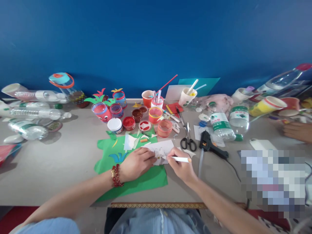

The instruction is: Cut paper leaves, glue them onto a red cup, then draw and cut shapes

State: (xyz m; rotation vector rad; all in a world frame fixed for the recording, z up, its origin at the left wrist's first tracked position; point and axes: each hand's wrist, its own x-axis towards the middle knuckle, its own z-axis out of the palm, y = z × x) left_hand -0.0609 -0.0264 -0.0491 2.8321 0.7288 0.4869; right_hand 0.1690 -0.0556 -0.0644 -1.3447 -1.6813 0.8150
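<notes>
On the green sheet at mid-table lies a white paper, partly over the sheet's right edge. The left hand presses it down, fingers loosely apart, gripping nothing. The right hand is clamped on a pen; its tip seems to touch the paper. Scissors and a glue gun lie just right; paint pots stand behind.

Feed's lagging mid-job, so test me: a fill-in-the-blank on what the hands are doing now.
The right hand holds a white ____.
The left hand presses down the white ____.
Under that lies a ____ sheet.
Missing: pen; paper; green.
</notes>
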